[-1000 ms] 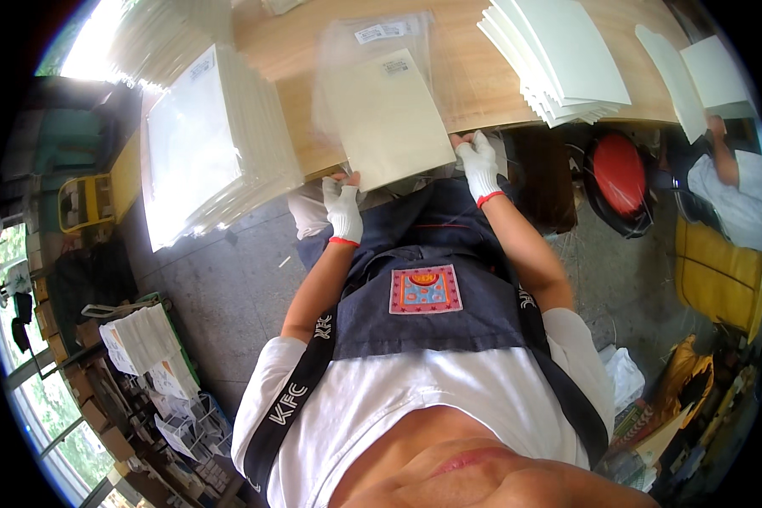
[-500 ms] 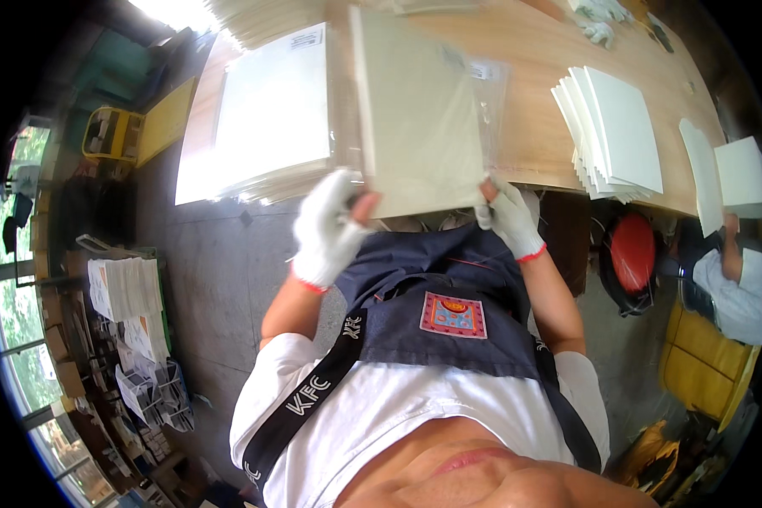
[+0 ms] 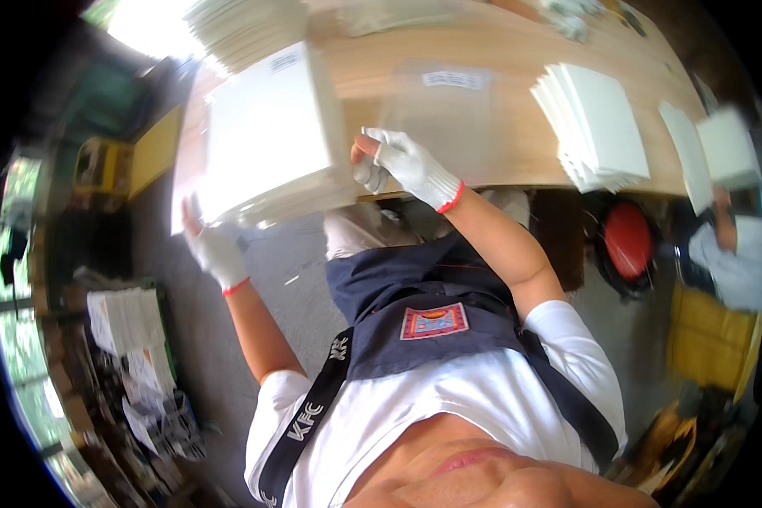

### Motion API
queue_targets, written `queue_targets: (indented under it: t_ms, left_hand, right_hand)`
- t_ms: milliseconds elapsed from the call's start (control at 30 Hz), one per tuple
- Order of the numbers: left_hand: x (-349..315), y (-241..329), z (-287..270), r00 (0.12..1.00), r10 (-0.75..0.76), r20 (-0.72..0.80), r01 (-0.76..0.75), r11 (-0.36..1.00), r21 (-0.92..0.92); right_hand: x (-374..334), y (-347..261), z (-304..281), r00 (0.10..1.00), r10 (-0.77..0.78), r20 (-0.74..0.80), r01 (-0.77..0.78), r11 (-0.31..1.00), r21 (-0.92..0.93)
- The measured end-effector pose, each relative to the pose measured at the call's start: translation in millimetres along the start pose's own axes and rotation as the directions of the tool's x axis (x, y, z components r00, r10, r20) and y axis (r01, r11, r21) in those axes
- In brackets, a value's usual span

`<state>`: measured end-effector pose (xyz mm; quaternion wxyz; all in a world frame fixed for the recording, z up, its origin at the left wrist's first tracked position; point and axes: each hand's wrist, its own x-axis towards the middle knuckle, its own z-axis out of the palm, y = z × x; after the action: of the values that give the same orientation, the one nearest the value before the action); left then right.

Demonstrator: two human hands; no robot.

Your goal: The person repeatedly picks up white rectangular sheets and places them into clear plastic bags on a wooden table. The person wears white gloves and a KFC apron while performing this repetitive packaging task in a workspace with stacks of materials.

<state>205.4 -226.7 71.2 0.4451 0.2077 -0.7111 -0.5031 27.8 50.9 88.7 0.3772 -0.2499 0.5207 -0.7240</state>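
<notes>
A stack of white sheets in clear plastic sleeves [image 3: 262,127] lies at the table's left front, its top sheet bearing a small label. At that stack's near left corner is my left hand [image 3: 216,252], in a white glove with bare fingertips. It is open, slightly blurred, and holds nothing that I can see. My right hand [image 3: 406,167], gloved the same way, hovers just right of the stack with loosely bent fingers apart and nothing visible in them. Beyond it a clear plastic sleeve [image 3: 449,127] with a white label lies flat on the wood.
A fanned pile of white boards [image 3: 597,123] stands on the table [image 3: 516,51] at right. Another stack [image 3: 245,30] sits at the far left, near gloves [image 3: 567,17] at the back right. A person's sleeve [image 3: 728,254] and hand show at right, by a red stool [image 3: 626,239].
The pale sheet in a sleeve that both hands held has left them and now appears to lie on the left stack. My hands have moved apart, both leftward.
</notes>
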Motion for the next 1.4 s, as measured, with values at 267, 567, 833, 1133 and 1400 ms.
queue_targets:
  t_ms: [267, 567, 833, 1133, 1400]
  left_hand:
    - [-119.1, -102.0, 7.3, 0.936, -0.333, -0.116, 0.33, 0.943, -0.044]
    - [-125.1, -41.6, 166.8, 0.549, 0.348, 0.76, -0.638, 0.762, 0.113]
    - [-97.7, -34.0, 244.0, 0.298, 0.227, 0.927, -0.82, 0.559, 0.127]
    - [-99.1, -13.5, 278.6, 0.346, 0.13, 0.929, -0.71, 0.684, 0.169]
    - [-107.6, -11.0, 281.6, 0.438, -0.066, 0.897, -0.768, 0.491, 0.411]
  right_hand:
    - [-179.0, 15.2, -160.0, 0.435, -0.3, -0.849, 0.118, 0.954, -0.276]
    - [-278.0, -22.6, -307.7, 0.131, 0.008, -0.991, 0.03, 0.999, 0.012]
    - [-291.0, -43.8, -351.6, 0.08, -0.091, -0.993, 0.159, 0.984, -0.077]
    - [-231.0, -53.2, -325.7, 0.196, -0.213, -0.957, 0.28, 0.948, -0.153]
    - [-255.9, -10.6, -219.8, 0.615, 0.016, -0.788, 0.276, 0.932, 0.235]
